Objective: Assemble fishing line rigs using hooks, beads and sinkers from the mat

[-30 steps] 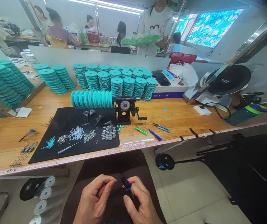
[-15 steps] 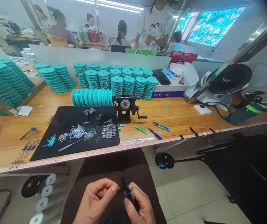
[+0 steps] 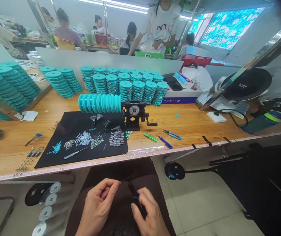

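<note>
Over the dark brown cloth (image 3: 101, 173) on the lap, my left hand (image 3: 98, 203) pinches thin dark strands (image 3: 130, 177) between thumb and index finger. The strands stick out to the right of the fingertips. My right hand (image 3: 149, 208) is wrapped round a dark tool with blue on it (image 3: 133, 190), its black tip pointing up and left, apart from the left fingertips. The tool's lower part is hidden in the palm.
A black mat (image 3: 57, 150) with small parts lies on the wooden table (image 3: 189, 114). Behind it stand a hand-cranked winder (image 3: 133, 114) with teal spools (image 3: 100, 103) and stacks of teal discs (image 3: 125, 88). Cutters (image 3: 172, 134) and a blue screwdriver (image 3: 164, 141) lie right. People are beyond the partition.
My left hand has moved up and left, away from the tool, and the strands now show. My right hand has shifted slightly right. Beyond the partition, the standing person has stretched out an arm.
</note>
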{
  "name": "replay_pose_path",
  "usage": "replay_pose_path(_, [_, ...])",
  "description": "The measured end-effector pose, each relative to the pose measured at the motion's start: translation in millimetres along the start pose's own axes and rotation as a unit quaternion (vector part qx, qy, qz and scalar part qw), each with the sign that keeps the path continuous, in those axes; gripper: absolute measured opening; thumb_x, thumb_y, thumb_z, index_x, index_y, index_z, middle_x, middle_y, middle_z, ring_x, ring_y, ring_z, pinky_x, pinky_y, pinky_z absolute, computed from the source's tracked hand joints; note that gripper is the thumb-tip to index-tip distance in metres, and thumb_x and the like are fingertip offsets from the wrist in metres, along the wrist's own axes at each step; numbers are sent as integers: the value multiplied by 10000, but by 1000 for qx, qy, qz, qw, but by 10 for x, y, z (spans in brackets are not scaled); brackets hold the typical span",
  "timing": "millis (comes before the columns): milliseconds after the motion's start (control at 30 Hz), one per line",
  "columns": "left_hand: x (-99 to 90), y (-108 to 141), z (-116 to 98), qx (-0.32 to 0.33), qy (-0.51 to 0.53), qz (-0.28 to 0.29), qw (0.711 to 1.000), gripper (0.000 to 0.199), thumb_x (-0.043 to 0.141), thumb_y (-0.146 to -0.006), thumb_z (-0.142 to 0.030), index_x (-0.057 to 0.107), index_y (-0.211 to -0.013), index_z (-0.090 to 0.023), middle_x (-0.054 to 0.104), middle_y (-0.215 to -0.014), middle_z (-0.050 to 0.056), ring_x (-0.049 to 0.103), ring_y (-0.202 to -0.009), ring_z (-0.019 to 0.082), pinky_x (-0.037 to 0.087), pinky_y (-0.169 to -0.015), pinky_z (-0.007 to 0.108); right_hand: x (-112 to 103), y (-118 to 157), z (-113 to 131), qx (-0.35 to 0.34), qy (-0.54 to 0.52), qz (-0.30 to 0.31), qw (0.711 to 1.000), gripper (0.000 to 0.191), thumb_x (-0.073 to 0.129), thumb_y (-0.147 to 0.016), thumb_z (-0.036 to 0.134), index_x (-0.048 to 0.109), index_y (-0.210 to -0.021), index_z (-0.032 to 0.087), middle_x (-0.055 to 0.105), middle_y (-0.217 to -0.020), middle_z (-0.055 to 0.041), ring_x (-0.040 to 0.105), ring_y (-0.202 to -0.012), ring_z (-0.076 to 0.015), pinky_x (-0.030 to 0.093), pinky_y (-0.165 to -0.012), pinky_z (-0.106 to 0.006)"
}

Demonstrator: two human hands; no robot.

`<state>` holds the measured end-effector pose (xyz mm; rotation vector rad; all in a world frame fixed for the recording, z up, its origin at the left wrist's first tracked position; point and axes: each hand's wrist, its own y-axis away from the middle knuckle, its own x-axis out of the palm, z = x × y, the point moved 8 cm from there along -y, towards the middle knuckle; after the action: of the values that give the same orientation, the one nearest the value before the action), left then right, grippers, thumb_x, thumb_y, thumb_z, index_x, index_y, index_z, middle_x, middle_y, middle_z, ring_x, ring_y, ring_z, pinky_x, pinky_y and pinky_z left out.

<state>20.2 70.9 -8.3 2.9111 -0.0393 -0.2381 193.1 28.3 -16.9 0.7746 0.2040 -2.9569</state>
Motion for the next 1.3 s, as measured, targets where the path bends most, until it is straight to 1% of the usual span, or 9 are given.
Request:
replay_pose_path(133, [35,13,7,2,11,11,1000,272,643,-853,-420,717,-811,-161,675,-732,15,593,-682,152,478,-625,184,-10,18,68,-37,24,-8,999,168,484,-877,183,399,-735,213,486,-833,-29,489,-754,-182,411,-671,-304])
replay_pose_path(367, [52,50,-12,-15,14,21,1000,293,656,-837,-447,714,-818,-161,666,-711,9,578,-652,148,471,-593,182,-70,-31,154,-30,44,-8,999,147,498,-881,161,434,-758,212,505,-868,-38,521,-760,-181,443,-667,-298])
replay_pose_path(600, [91,36,-25,-18,20,34,999,306,666,-825,-452,722,-773,-156,655,-700,16,571,-658,153,473,-598,188,-153,-5,225,-69,63,-60,994,144,520,-851,136,454,-745,208,526,-870,-53,528,-767,-199,456,-671,-324])
replay_pose_path(733, [107,42,-16,-16,14,41,999,331,649,-832,-471,712,-762,-154,640,-698,15,562,-648,154,457,-586,192,-156,-2,230,-86,85,-50,991,127,526,-855,137,457,-774,206,537,-896,-68,538,-782,-210,456,-678,-339])
replay_pose_path(900, [189,81,-58,-7,-12,74,997,339,618,-854,-470,698,-762,-154,625,-702,23,550,-639,159,461,-602,208,-128,-34,271,-113,97,-29,988,124,525,-861,137,447,-791,206,541,-872,-68,545,-781,-214,461,-684,-339])
replay_pose_path(1033, [140,99,-115,14,-26,30,999,341,641,-830,-470,690,-708,-155,554,-615,-1,467,-550,128,394,-510,196,-69,-13,274,-133,47,-19,990,124,488,-873,123,433,-810,214,519,-807,-39,543,-752,-191,467,-660,-295])
replay_pose_path(1100, [145,106,-84,0,-25,44,999,365,654,-813,-484,690,-681,-146,519,-584,-10,403,-513,108,339,-471,196,-27,37,235,-131,29,-23,991,156,499,-867,114,417,-789,220,498,-776,-20,535,-737,-178,461,-654,-272])
replay_pose_path(1200, [194,111,26,-47,13,85,995,421,667,-786,-521,678,-631,-130,434,-529,-32,298,-495,89,263,-445,199,6,128,144,-111,6,-58,992,220,512,-854,114,366,-733,226,456,-738,3,506,-705,-162,449,-654,-256])
replay_pose_path(1300, [237,84,95,-64,42,86,993,460,682,-750,-556,666,-592,-124,403,-501,-45,264,-496,84,234,-441,197,18,144,63,-73,-11,-77,994,244,479,-877,136,320,-716,228,432,-730,10,477,-668,-148,419,-621,-248])
